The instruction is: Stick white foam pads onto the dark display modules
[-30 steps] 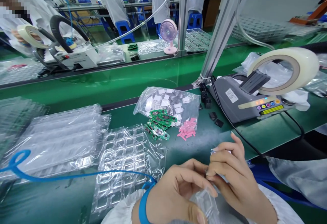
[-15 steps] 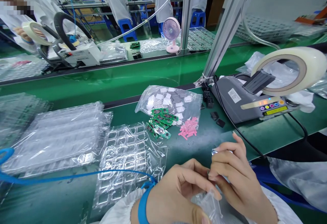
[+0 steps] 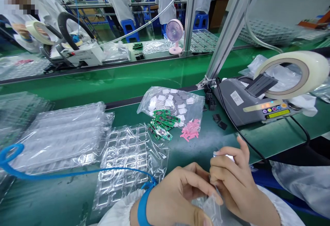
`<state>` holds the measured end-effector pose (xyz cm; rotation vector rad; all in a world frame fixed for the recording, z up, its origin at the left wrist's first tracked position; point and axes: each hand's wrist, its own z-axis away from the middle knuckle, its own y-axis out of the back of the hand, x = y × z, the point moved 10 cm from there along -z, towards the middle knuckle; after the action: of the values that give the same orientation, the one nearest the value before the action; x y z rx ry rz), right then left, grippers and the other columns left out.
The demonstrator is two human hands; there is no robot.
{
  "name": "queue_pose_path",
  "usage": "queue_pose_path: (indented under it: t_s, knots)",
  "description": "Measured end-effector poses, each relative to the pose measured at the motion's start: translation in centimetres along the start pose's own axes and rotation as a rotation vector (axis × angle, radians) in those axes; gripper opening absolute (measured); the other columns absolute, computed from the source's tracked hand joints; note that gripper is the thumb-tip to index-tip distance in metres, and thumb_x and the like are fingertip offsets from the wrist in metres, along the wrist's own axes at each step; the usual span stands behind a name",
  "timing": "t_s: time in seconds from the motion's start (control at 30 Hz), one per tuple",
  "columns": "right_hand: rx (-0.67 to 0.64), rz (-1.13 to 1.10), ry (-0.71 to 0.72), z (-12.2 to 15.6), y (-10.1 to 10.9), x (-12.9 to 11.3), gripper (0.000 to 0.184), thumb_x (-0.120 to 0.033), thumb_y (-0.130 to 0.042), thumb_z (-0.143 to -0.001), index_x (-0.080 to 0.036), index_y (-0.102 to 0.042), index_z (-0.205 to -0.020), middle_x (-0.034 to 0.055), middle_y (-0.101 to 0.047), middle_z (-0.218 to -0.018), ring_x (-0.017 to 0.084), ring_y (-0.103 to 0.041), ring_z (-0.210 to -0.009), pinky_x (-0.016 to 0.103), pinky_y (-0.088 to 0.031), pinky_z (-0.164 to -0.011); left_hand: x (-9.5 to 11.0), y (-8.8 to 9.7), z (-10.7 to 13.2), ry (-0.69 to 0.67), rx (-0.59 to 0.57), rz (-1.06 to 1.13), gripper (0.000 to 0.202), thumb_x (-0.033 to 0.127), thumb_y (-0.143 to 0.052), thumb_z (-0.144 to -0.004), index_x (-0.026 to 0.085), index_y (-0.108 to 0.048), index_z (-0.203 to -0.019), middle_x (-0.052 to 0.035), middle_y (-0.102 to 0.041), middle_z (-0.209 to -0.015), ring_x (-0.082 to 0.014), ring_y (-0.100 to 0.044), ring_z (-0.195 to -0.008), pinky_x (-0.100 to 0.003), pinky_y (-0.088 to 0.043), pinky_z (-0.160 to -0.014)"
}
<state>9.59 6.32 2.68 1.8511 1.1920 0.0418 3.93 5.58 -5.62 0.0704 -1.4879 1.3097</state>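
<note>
My left hand [image 3: 177, 193], with a blue wrist strap [image 3: 143, 207], is closed around a clear plastic piece [image 3: 213, 208] low in the head view. The lower part of that piece is cut off by the frame. My right hand [image 3: 235, 181] meets it, thumb and forefinger pinched at the left fingertips. What the pinch holds is hidden. A small shiny bit [image 3: 215, 153] shows by a right fingertip. Beyond the hands lie a pile of green circuit boards [image 3: 165, 120], pink strips [image 3: 190, 130] and a clear bag [image 3: 177, 99] with white squares.
A clear compartment tray [image 3: 123, 160] lies left of my hands, beside a stack of clear trays [image 3: 64, 133]. A grey tape dispenser [image 3: 237, 99] stands right, near black pieces [image 3: 220, 121]. A coiled blue cord [image 3: 77, 172] crosses the left side. Co-workers sit across the bench.
My hands stay together in nearly the same place, with the right fingers shifting slightly at the pinch. The blue cord has swung a little, and the view has tilted slightly.
</note>
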Motion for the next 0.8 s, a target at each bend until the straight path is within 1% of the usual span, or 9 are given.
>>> queue_pose_path:
  t_s: [0.17, 0.27, 0.37, 0.43, 0.5, 0.57, 0.67, 0.8]
  knots:
    - [0.029, 0.051, -0.01, 0.19, -0.06, -0.11, 0.019, -0.003, -0.04, -0.079, -0.016, -0.046, -0.066, 0.0036, -0.055, -0.076, 0.021, -0.044, -0.086, 0.065, -0.011, -0.095, 0.19, -0.2, -0.18, 0.014, 0.0, 0.021, 0.037, 0.035, -0.082, -0.047, 0.022, -0.074, -0.081, -0.0039, -0.049, -0.092, -0.0199, -0.052, -0.093, -0.037, -0.038, -0.092]
    - [-0.002, 0.05, -0.007, 0.3, -0.28, -0.18, 0.018, -0.002, -0.04, -0.077, -0.016, -0.044, -0.067, 0.0034, -0.053, -0.078, 0.02, -0.043, -0.085, 0.066, -0.01, -0.095, 0.28, -0.22, -0.19, 0.02, 0.006, 0.066, 0.035, 0.036, -0.082, -0.046, 0.022, -0.075, -0.078, -0.0027, -0.05, -0.09, -0.0164, -0.052, -0.089, -0.031, -0.039, -0.089]
    - [-0.03, 0.05, 0.002, 0.5, -0.32, -0.21, 0.017, 0.0, -0.039, -0.075, -0.016, -0.044, -0.07, 0.0035, -0.051, -0.079, 0.019, -0.042, -0.084, 0.068, -0.01, -0.095, 0.03, 0.02, -0.05, 0.041, 0.021, 0.113, 0.037, 0.036, -0.083, -0.045, 0.021, -0.075, -0.077, -0.0015, -0.051, -0.088, -0.0121, -0.05, -0.082, -0.024, -0.04, -0.08]
    - [-0.036, 0.042, 0.007, 0.65, -0.22, -0.21, 0.019, 0.002, -0.038, -0.074, -0.016, -0.044, -0.072, 0.0034, -0.049, -0.079, 0.019, -0.041, -0.084, 0.068, -0.01, -0.094, -0.18, 0.12, 0.08, 0.062, 0.025, 0.133, 0.038, 0.037, -0.083, -0.043, 0.02, -0.074, -0.076, -0.0015, -0.051, -0.088, -0.0117, -0.049, -0.082, -0.022, -0.039, -0.074]
    - [-0.026, 0.015, 0.0, 0.74, -0.01, -0.07, 0.019, 0.002, -0.038, -0.075, -0.016, -0.043, -0.072, 0.0027, -0.048, -0.077, 0.019, -0.041, -0.084, 0.067, -0.011, -0.094, -0.28, 0.22, 0.2, 0.082, 0.04, 0.147, 0.038, 0.037, -0.084, -0.041, 0.02, -0.075, -0.074, -0.0019, -0.05, -0.089, -0.0134, -0.049, -0.085, -0.022, -0.038, -0.074]
    - [-0.016, -0.024, -0.018, 0.74, 0.14, 0.14, 0.018, 0.0, -0.04, -0.077, -0.017, -0.044, -0.074, 0.0021, -0.047, -0.076, 0.019, -0.041, -0.083, 0.066, -0.012, -0.094, -0.23, 0.37, 0.28, 0.094, 0.07, 0.149, 0.037, 0.036, -0.084, -0.04, 0.021, -0.075, -0.072, -0.0022, -0.05, -0.089, -0.0153, -0.049, -0.088, -0.024, -0.038, -0.076]
    - [-0.026, -0.067, -0.041, 0.57, 0.11, 0.34, 0.017, -0.001, -0.04, -0.079, -0.018, -0.045, -0.075, 0.0017, -0.048, -0.075, 0.019, -0.041, -0.083, 0.064, -0.013, -0.096, 0.01, 0.4, 0.26, 0.096, 0.098, 0.157, 0.037, 0.037, -0.084, -0.039, 0.022, -0.074, -0.071, -0.0015, -0.049, -0.089, -0.0132, -0.048, -0.081, -0.026, -0.039, -0.078]
    - [-0.024, -0.071, -0.052, 0.14, 0.14, 0.34, 0.016, -0.003, -0.042, -0.081, -0.017, -0.048, -0.077, 0.0022, -0.051, -0.077, 0.02, -0.043, -0.087, 0.061, -0.012, -0.099, 0.31, 0.17, 0.13, 0.082, 0.081, 0.164, 0.039, 0.039, -0.084, -0.038, 0.021, -0.075, -0.071, -0.0015, -0.049, -0.087, -0.0127, -0.047, -0.079, -0.024, -0.038, -0.076]
